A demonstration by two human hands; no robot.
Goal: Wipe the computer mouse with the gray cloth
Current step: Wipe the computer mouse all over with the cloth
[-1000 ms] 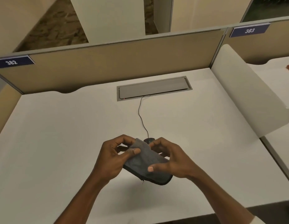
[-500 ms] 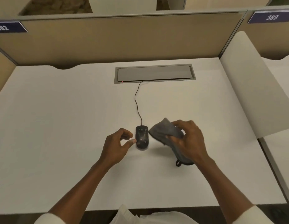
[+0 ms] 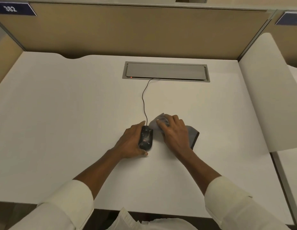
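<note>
A black wired computer mouse (image 3: 145, 138) lies on the white desk (image 3: 69, 122), near its middle. My left hand (image 3: 131, 141) cups the mouse from its left side, fingers along its edge and thumb at its near end. The gray cloth (image 3: 191, 134) lies flat on the desk just right of the mouse. My right hand (image 3: 174, 132) rests palm down on the cloth, pressing it, with a lighter fold poking out by the fingertips. Most of the cloth is hidden under that hand.
The mouse cable (image 3: 144, 100) runs back to a grey cable hatch (image 3: 166, 71) set in the desk. Tan partition walls (image 3: 136, 30) close the back and left. A white rounded divider panel (image 3: 267, 100) stands on the right. The desk's front edge is near my body.
The cloth came off the mouse and moved right with my right hand, then down flat onto the desk. My left hand closed around the mouse's left side. The view tilted downward.
</note>
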